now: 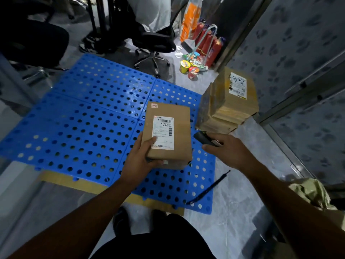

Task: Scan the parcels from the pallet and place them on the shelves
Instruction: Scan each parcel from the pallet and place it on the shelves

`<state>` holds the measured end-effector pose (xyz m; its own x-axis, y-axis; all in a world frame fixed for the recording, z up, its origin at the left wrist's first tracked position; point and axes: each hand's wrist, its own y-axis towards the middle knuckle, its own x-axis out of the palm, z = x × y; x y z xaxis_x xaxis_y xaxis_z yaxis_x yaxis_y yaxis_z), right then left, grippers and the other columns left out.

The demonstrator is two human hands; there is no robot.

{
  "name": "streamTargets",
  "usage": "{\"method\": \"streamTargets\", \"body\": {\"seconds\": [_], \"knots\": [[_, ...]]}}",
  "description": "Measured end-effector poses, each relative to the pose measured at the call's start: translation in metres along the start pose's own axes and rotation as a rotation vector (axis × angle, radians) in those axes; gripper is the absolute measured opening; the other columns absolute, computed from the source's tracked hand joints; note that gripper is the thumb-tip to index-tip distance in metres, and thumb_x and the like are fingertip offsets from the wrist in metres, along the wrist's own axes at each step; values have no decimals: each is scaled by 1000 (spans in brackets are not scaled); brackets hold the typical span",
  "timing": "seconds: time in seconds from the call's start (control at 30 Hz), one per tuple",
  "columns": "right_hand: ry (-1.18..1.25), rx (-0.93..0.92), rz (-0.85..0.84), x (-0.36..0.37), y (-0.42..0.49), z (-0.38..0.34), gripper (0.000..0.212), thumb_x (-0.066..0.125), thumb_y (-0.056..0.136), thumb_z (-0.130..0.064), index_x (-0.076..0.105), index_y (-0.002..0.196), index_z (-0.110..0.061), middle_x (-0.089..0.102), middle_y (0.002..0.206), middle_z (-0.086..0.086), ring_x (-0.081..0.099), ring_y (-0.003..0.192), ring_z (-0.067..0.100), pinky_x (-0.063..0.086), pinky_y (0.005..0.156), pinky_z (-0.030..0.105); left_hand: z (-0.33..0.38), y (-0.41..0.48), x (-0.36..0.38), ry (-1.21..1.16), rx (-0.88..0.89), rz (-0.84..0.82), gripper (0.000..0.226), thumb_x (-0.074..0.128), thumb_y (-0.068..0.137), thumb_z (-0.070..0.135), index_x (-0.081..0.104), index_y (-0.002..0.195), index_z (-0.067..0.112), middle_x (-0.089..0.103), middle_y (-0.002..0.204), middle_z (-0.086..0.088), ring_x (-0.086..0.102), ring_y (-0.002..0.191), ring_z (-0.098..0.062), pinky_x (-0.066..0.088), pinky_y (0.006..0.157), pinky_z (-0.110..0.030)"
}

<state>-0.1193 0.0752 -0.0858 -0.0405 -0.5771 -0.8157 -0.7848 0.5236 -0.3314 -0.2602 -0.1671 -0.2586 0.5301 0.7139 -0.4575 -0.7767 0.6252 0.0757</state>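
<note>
Gripping the parcel (pixel 168 135) by its near corner in the left hand (pixel 140 159), above the blue pallet (pixel 84 118); curling the right hand (pixel 227 152) round a black scanner (pixel 202 139) just beside it.

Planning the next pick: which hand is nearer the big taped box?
Right. The right hand, holding the scanner, is just in front of the taped box; the left hand grips the small box farther left.

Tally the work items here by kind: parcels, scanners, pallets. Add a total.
Parcels: 2, the labelled parcel gripped by the left hand, and the taped parcel to its right.
Scanners: 1, the black scanner held in the right hand.
Pallets: 1, the blue pallet.
Total: 4.
</note>
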Motion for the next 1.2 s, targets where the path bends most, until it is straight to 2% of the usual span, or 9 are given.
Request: {"method": "streamTargets", "body": {"seconds": [0.2,0.33,0.43,0.57,0.63,0.73,0.93,1.07,1.2], "knots": [[170,32,-104,53,2,13,61,69,91,-48,48,147,-37,60,131,-11,62,61,7,46,54,23,11,-47,-30,50,-29,156,84,81,72,53,44,147,42,26,165,5,42,140,-11,51,107,-34],[220,-93,-209,75,5,4,61,66,93,-46,45,150,-34,48,150,-10,62,100,5,49,70,20,26,-90,-42,136,-104,322,86,81,66,60,48,143,39,34,162,-2,45,138,-14,47,105,-26],[231,-202,-262,95,3,-4,62,66,93,-47,45,150,-33,44,154,-9,50,133,17,49,102,31,29,-127,-47,171,-121,446,85,88,64,49,53,140,32,41,157,-7,42,134,-2,33,105,-5],[191,-324,-351,134,-13,-23,62,66,93,-48,44,150,-34,47,151,-11,54,129,19,51,101,31,35,-195,-56,256,-246,543,83,95,67,27,55,140,23,39,159,-9,50,134,-17,48,103,-25],[194,-398,-407,155,-29,-36,60,66,93,-47,46,149,-34,50,148,-12,56,125,16,49,90,15,36,-237,-61,273,-297,614,83,95,67,24,55,141,23,38,160,-8,48,133,-13,46,102,-18],[144,-518,-476,187,-56,-63,60,65,93,-47,48,148,-32,51,148,-11,55,125,10,45,85,13,36,-299,-70,300,-375,718,84,95,67,27,55,141,25,37,161,-6,45,131,-8,34,99,0],[76,-686,-595,254,-134,-126,59,69,90,-49,53,144,-31,59,135,-13,51,70,-28,44,52,3,46,-424,-88,327,-502,947,88,95,65,26,51,140,37,35,162,1,50,134,-16,49,99,-30],[63,-787,-701,307,-201,-169,57,72,85,-53,59,138,-36,57,110,-30,55,79,-19,43,62,3,43,-516,-109,310,-548,1054,86,95,66,27,54,141,28,36,161,2,51,137,-20,52,103,-37],[45,-833,-806,373,-288,-211,56,74,84,-53,60,136,-38,61,120,-23,60,110,6,51,91,29,38,-625,-137,296,-603,1150,87,95,67,24,51,141,36,34,161,9,48,138,-11,48,105,-27]]}}
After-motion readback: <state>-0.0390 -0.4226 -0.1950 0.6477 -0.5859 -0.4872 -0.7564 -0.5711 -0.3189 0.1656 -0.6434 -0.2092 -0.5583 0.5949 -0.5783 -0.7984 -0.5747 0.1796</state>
